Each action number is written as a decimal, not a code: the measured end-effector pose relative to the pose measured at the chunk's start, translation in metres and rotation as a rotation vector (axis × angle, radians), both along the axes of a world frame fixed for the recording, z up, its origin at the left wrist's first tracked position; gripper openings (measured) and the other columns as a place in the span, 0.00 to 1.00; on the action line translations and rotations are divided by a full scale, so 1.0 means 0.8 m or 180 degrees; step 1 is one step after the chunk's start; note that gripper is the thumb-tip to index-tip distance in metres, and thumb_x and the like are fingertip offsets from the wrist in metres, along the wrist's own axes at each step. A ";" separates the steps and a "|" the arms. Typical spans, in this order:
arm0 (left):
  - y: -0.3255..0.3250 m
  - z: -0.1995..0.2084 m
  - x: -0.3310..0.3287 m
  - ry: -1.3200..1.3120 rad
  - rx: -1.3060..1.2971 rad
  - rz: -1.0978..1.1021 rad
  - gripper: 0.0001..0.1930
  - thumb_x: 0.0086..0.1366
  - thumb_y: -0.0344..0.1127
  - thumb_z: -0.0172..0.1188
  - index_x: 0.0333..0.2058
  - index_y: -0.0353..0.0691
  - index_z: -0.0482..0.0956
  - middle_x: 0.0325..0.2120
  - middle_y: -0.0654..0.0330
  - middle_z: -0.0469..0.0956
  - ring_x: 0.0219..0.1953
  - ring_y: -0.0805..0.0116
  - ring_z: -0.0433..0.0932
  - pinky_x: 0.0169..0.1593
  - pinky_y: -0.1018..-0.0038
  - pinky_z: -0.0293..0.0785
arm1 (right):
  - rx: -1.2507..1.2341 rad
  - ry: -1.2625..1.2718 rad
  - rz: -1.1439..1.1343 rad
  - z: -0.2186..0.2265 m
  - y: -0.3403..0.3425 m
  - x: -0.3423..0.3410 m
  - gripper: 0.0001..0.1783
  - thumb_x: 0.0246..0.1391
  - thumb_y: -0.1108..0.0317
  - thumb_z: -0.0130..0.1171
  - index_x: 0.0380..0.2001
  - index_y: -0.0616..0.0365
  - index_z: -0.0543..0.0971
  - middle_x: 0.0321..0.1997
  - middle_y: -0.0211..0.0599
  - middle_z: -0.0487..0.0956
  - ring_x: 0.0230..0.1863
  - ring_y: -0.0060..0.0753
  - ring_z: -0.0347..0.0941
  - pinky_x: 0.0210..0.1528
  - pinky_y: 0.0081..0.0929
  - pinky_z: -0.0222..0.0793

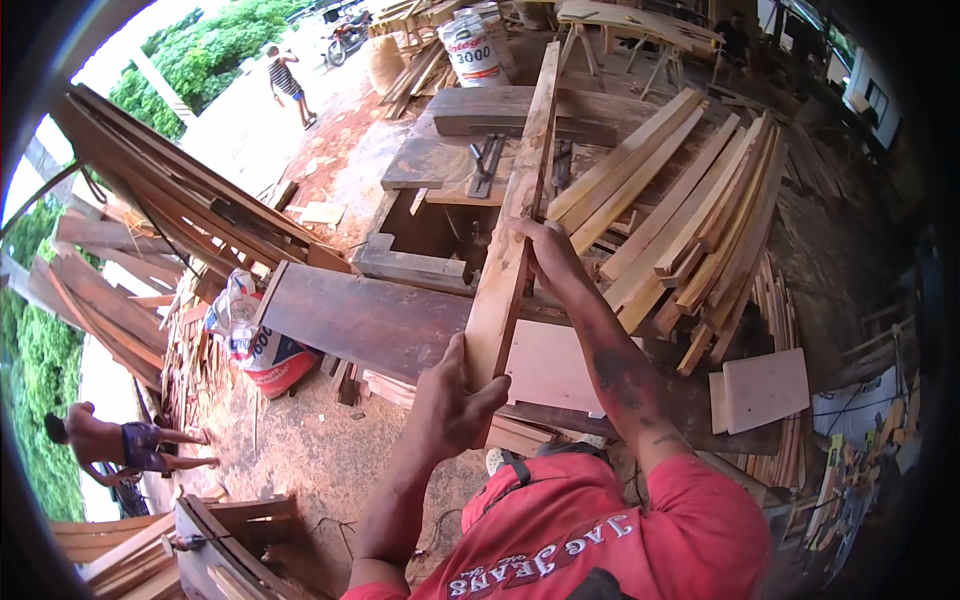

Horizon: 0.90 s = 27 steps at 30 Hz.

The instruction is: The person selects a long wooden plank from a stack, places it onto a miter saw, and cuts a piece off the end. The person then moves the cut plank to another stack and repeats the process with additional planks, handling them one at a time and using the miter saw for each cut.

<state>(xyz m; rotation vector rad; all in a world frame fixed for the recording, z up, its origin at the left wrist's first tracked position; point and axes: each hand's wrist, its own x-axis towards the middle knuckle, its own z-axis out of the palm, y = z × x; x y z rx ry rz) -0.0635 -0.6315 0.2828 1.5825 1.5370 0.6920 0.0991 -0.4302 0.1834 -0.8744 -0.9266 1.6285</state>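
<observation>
A long, pale wooden beam (pixel 497 310) slants away from me over a rough workbench. My left hand (pixel 450 402) is closed around its near end, with the thumb on the right side. Farther along, my right hand (pixel 546 250) grips the beam from its right side, fingers partly hidden behind the wood. Beneath it lies a wide dark plank (pixel 365 315), and a bench frame with a square opening (pixel 430 235) sits just beyond. Dark metal fittings (pixel 487 165) stand on the bench left of the beam.
Sawn boards (pixel 690 235) are stacked to the right, beside a pale flat panel (pixel 765 390). Tall planks (pixel 190 190) lean at left, near a filled sack (pixel 262 345). One person (pixel 125 440) is at lower left, another (pixel 287 85) farther off. A white sack (pixel 472 52) stands behind.
</observation>
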 end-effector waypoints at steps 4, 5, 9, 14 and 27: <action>0.034 -0.071 -0.036 -0.0551 0.0177 0.0227 0.29 0.55 0.41 0.64 0.48 0.23 0.68 0.29 0.37 0.79 0.35 0.50 0.83 0.39 0.62 0.76 | -0.0116 -0.0614 0.0834 0.017 -0.028 -0.012 0.20 0.57 0.56 0.57 0.41 0.65 0.75 0.34 0.38 0.79 0.33 0.31 0.79 0.34 0.28 0.78; 0.044 -0.077 -0.037 -0.0539 0.0166 0.0199 0.29 0.55 0.41 0.64 0.48 0.23 0.68 0.29 0.37 0.79 0.35 0.50 0.83 0.39 0.62 0.76 | -0.0035 -0.0986 0.1001 0.008 -0.030 -0.010 0.21 0.59 0.56 0.56 0.44 0.64 0.75 0.36 0.37 0.80 0.34 0.29 0.79 0.34 0.26 0.78; 0.107 -0.096 -0.038 0.1057 0.0147 0.0155 0.32 0.51 0.43 0.67 0.48 0.23 0.70 0.34 0.40 0.80 0.37 0.51 0.81 0.42 0.63 0.76 | 0.0229 -0.1243 0.1501 -0.035 -0.059 0.014 0.29 0.57 0.56 0.62 0.54 0.66 0.70 0.42 0.38 0.78 0.37 0.27 0.78 0.34 0.25 0.78; 0.220 -0.089 -0.018 0.0597 0.0233 -0.0347 0.27 0.57 0.48 0.64 0.44 0.28 0.73 0.33 0.51 0.80 0.35 0.64 0.79 0.40 0.67 0.74 | 0.0125 -0.1253 0.1380 -0.073 -0.111 0.078 0.34 0.58 0.52 0.61 0.56 0.70 0.68 0.42 0.43 0.78 0.40 0.31 0.78 0.36 0.25 0.77; 0.441 -0.189 -0.040 -0.1240 -0.0756 -0.0280 0.13 0.69 0.39 0.52 0.45 0.38 0.77 0.30 0.65 0.77 0.29 0.76 0.77 0.35 0.77 0.75 | -0.0957 -0.1114 -0.0178 -0.125 -0.262 0.245 0.25 0.60 0.58 0.59 0.52 0.67 0.71 0.42 0.38 0.80 0.38 0.27 0.77 0.36 0.23 0.74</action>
